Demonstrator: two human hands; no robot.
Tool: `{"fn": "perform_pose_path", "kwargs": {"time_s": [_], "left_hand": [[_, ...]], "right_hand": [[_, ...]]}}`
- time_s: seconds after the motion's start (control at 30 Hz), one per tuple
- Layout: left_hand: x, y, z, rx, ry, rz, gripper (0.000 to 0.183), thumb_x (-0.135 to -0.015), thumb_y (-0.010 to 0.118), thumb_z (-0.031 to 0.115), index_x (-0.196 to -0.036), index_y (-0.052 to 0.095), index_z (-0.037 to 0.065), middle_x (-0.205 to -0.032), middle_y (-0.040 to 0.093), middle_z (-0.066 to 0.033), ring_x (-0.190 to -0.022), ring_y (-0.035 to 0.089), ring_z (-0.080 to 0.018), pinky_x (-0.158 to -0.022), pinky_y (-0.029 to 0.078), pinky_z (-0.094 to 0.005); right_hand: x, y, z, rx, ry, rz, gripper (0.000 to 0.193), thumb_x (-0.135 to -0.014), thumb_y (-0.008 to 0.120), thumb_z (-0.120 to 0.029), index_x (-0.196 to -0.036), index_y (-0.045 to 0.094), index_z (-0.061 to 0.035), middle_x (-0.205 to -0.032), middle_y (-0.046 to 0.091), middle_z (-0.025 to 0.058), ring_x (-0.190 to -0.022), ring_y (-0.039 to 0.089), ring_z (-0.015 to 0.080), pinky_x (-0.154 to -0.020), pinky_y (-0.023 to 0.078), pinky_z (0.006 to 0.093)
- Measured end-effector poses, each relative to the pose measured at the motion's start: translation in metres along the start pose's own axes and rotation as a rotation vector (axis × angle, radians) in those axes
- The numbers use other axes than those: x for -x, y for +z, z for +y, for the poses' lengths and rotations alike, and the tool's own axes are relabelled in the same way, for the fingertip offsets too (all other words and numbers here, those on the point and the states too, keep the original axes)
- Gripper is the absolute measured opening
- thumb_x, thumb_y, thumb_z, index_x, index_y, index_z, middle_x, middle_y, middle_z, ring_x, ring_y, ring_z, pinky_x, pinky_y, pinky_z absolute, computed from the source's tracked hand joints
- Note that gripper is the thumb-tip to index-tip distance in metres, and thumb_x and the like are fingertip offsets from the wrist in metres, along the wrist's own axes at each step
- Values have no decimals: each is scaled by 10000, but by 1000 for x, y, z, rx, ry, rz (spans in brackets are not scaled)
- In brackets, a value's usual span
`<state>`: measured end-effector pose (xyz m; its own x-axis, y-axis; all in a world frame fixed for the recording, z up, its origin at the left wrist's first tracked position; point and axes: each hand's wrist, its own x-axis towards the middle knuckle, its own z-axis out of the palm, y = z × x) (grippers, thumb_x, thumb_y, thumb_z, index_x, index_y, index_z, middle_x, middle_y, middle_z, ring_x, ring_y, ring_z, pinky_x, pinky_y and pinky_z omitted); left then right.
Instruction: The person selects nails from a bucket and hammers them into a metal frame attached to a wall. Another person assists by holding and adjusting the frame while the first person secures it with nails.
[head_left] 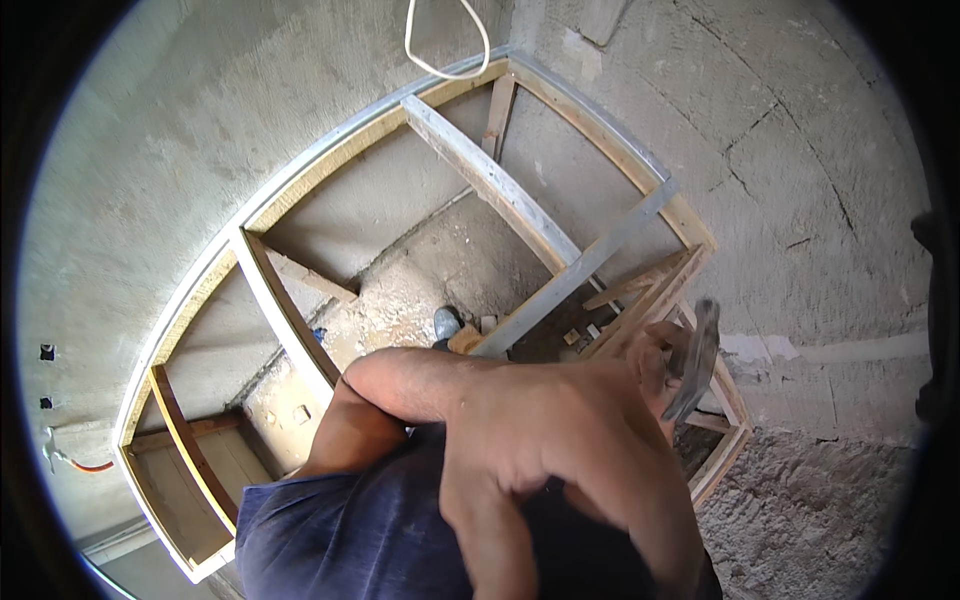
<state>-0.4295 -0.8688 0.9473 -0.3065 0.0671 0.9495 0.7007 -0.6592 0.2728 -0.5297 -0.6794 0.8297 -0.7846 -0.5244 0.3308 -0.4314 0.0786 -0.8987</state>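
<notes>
My left arm, in a dark blue sleeve, bends across in front of me. Large and close, my left hand has its thumb and fingers spread apart and pointing down. Nothing shows between them, though the fingertips lie near or past the lower edge. Just beyond it, partly covered, is my right hand. Its fingers are curled round a long grey metal tool, held upright and slightly tilted; its kind is not clear. Behind both hands is a frame of wooden battens and metal profiles.
The frame meets rough plastered walls at the corner. A metal crosspiece spans its near side. A white cable loop hangs above. My shoe stands on the dusty floor among scraps. An orange hose is at left.
</notes>
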Motion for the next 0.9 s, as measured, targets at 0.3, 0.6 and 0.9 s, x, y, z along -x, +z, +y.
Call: {"fn": "perform_pose_path", "kwargs": {"time_s": [0.3, 0.6, 0.9], "left_hand": [[103, -34, -45, -618, -844, 686, 621, -1144, 348, 453, -1556, 364, -12, -950, 703, -111, -677, 662, -150, -734, 532, -269], [124, -40, -51, -752, -767, 832, 670, -1123, 363, 518, -1579, 363, 27, -894, 622, -64, -634, 622, -116, -600, 500, -265], [127, -48, -54, -75, -817, 1068, 563, -1143, 386, 472, -1392, 542, -8, -822, 617, 4, -606, 537, -51, -534, 416, -202]], "right_hand": [[-20, 40, -2, 193, -333, -99, 113, -925, 718, -109, -979, 702, -11, -845, 683, 153, -776, 626, 342, -729, 497, 436], [-24, 56, 19, 298, -147, -205, 91, -895, 745, -53, -964, 698, -17, -974, 639, 116, -831, 660, 273, -730, 522, 387], [-30, 58, 19, 171, -127, -277, 92, -889, 780, -58, -947, 721, -18, -1081, 710, 128, -919, 702, 258, -782, 547, 368]]}}
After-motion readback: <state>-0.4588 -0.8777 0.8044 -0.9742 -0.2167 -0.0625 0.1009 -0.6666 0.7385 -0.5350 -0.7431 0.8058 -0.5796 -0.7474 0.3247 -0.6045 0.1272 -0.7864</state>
